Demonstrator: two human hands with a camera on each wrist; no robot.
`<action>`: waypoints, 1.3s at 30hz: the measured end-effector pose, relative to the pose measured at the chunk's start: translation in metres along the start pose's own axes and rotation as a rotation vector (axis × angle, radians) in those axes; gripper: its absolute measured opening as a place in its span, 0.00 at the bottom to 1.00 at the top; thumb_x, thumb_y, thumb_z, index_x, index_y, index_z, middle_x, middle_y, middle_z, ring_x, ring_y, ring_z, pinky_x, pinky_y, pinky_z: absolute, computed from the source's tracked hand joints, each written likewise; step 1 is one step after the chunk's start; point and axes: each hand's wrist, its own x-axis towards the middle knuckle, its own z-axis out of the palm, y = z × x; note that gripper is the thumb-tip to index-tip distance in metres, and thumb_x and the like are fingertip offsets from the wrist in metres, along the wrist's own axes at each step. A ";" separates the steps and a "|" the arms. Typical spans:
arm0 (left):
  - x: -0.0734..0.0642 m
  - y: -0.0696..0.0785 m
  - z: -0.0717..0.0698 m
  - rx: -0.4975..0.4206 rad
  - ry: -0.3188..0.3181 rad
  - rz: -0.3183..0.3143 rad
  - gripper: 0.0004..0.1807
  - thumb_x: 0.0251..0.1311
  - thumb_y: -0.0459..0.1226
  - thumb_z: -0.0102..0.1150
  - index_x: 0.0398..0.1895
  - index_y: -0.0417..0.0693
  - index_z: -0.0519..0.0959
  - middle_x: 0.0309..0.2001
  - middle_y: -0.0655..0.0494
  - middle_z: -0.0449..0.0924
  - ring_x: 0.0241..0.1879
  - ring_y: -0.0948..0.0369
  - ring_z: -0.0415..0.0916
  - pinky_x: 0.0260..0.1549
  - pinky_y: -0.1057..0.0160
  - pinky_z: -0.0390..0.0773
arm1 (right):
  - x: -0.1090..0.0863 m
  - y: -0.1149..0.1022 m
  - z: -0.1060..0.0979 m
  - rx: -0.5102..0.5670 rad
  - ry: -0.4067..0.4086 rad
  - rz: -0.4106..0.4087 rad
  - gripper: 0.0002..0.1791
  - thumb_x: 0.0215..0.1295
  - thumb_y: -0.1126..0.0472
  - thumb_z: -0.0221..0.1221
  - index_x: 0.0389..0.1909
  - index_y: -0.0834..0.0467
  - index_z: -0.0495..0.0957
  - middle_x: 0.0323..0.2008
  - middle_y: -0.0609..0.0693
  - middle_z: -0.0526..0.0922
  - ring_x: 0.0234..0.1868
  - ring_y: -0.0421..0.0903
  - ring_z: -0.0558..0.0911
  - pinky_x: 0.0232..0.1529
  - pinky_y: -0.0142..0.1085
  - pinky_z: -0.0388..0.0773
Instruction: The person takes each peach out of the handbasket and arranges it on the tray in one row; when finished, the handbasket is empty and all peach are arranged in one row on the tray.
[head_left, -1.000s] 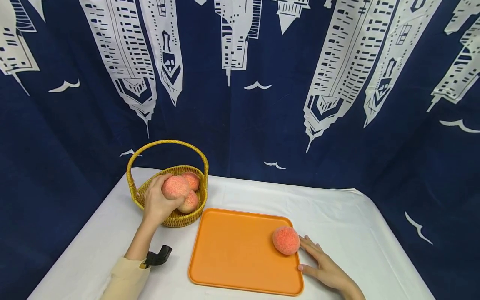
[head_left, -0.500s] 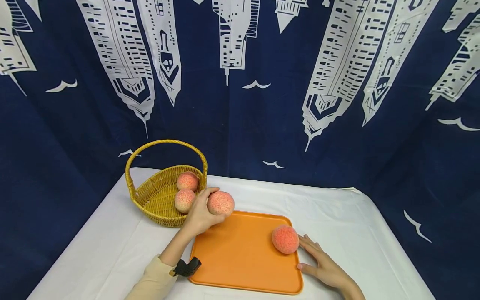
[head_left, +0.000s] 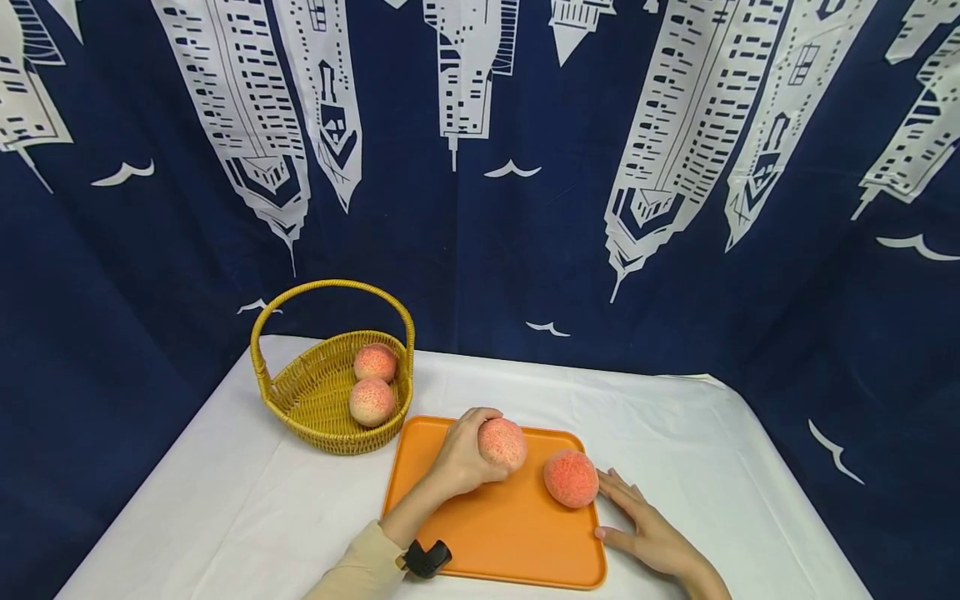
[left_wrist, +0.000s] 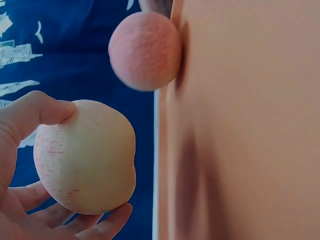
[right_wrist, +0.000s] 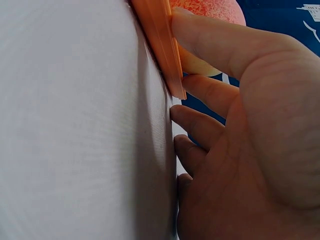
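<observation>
My left hand point(head_left: 459, 460) grips a pale pink peach point(head_left: 502, 444) over the orange tray point(head_left: 517, 537), thumb on one side and fingers curled round the other. In the left wrist view a gap separates this peach point(left_wrist: 92, 160) from the tray, and a shadow falls on the tray below. A redder peach point(head_left: 571, 479) sits on the tray near its right edge. Beside that edge, my right hand point(head_left: 647, 533) lies with relaxed, spread fingers. The right wrist view has its thumb point(right_wrist: 215, 40) at the tray's rim point(right_wrist: 160, 40), the other fingertips against the white cloth.
A yellow wicker basket point(head_left: 315, 396) with a tall arched handle stands at the back left, just off the tray's corner. Two peaches lie inside, one farther back point(head_left: 375, 362) and one nearer point(head_left: 371, 402). A dark blue printed curtain point(head_left: 480, 250) hangs behind the white-covered table point(head_left: 187, 500).
My left hand has carried the peach out of the basket, rightward and toward me, to above the tray. The right hand and the redder peach have stayed in place.
</observation>
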 end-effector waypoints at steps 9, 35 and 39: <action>-0.001 -0.003 0.022 0.003 -0.064 -0.032 0.37 0.30 0.33 0.77 0.53 0.47 0.75 0.51 0.51 0.76 0.51 0.49 0.73 0.47 0.45 0.77 | -0.001 0.000 -0.001 -0.005 -0.003 0.003 0.35 0.61 0.56 0.65 0.70 0.51 0.67 0.71 0.57 0.66 0.70 0.15 0.43 0.63 0.10 0.33; -0.004 -0.012 0.033 0.037 -0.158 -0.054 0.37 0.34 0.38 0.80 0.55 0.52 0.76 0.52 0.54 0.74 0.53 0.53 0.71 0.49 0.50 0.76 | -0.001 -0.002 -0.001 0.011 -0.010 0.032 0.35 0.61 0.55 0.65 0.70 0.50 0.66 0.71 0.57 0.65 0.70 0.15 0.44 0.62 0.09 0.33; -0.004 -0.012 0.034 0.028 -0.167 -0.048 0.37 0.34 0.36 0.80 0.55 0.53 0.76 0.52 0.55 0.74 0.53 0.53 0.70 0.49 0.49 0.75 | 0.000 -0.002 -0.001 0.013 -0.012 0.047 0.35 0.61 0.55 0.65 0.70 0.50 0.66 0.71 0.60 0.65 0.70 0.15 0.43 0.62 0.08 0.33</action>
